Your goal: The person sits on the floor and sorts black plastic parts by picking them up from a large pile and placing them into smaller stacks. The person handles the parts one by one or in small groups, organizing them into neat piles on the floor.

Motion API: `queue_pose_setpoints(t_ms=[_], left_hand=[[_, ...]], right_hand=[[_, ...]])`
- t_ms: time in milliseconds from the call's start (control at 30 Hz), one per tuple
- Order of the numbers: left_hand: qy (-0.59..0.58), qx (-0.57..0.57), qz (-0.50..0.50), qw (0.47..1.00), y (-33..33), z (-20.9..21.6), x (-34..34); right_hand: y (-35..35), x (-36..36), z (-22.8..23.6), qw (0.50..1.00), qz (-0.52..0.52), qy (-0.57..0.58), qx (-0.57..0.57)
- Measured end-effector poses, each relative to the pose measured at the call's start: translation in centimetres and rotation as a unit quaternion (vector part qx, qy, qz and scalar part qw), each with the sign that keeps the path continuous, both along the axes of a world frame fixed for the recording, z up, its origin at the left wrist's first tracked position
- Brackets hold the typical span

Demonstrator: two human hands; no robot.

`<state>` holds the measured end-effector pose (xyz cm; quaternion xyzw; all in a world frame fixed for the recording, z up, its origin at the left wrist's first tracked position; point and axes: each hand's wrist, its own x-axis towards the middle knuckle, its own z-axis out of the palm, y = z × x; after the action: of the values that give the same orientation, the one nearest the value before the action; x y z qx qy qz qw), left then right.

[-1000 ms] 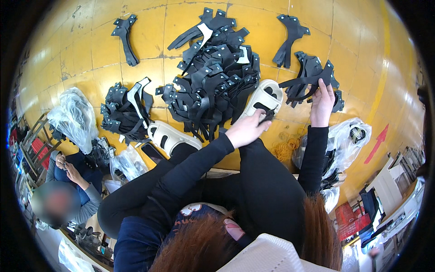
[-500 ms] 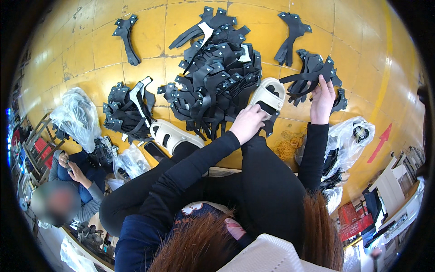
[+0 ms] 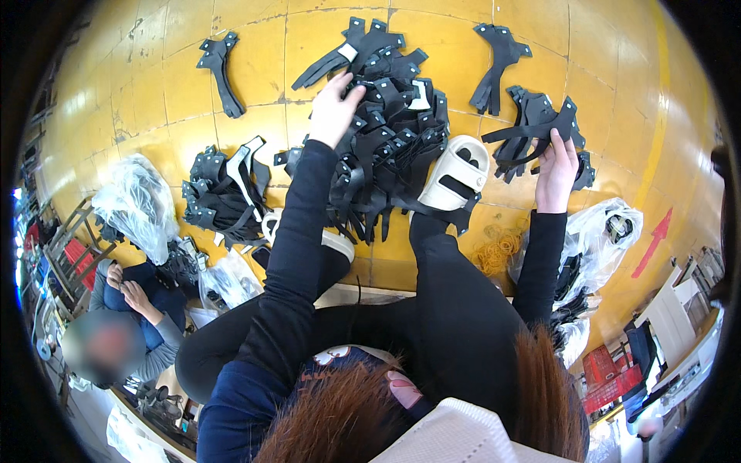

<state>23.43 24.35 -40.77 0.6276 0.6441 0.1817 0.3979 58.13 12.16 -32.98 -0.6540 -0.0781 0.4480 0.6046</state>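
Observation:
My right hand [image 3: 557, 174] pinches a black Y-shaped strap piece [image 3: 545, 127] with small pale fasteners at its ends. That strap is held over a smaller stack of similar black pieces [image 3: 529, 104]. My left hand [image 3: 336, 108] reaches to the left edge of the big heap of black strap pieces [image 3: 386, 139], thumb and fingers apart. Whether its fingertips touch the heap I cannot tell. Close by these fingers shows a white patch [image 3: 347, 52] on one piece. My right foot's cream sandal [image 3: 454, 174] stands against the heap.
Single strap bundles lie at far left [image 3: 221, 73] and far right [image 3: 496, 65]. Another pile [image 3: 220, 189] is at left. Yellow rubber bands [image 3: 496, 248] and a clear plastic bag [image 3: 598, 239] lie at right. Another person [image 3: 139, 301] sits at lower left, beyond a plastic bag [image 3: 137, 204].
My left hand has left the right sandal and moved up and left to the heap. My right hand keeps its strap, nearly in place. The view has shifted slightly.

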Motion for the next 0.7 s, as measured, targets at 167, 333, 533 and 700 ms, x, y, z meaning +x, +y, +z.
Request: queue_pose_setpoints(t_ms=[167, 333, 533, 700], left_hand=[[-0.283, -0.057, 0.132, 0.948, -1.0, 2.9, -1.5], [-0.388, -0.136, 0.186, 0.892, -3.4, 5.0, -1.2], [-0.404, -0.169, 0.198, 0.877, -5.2, 4.1, -1.6], [-0.395, -0.180, 0.194, 0.880, -5.8, 3.5, -2.0]], right_hand=[[-0.4, 0.4, 0.1, 1.000, -0.005, -0.015, 0.009], [-0.4, 0.8, 0.0, 1.000, -0.005, -0.013, 0.011], [-0.2, 0.4, -0.2, 1.000, 0.001, -0.008, 0.026], [-0.2, 0.2, -0.1, 1.000, 0.002, -0.005, 0.016]])
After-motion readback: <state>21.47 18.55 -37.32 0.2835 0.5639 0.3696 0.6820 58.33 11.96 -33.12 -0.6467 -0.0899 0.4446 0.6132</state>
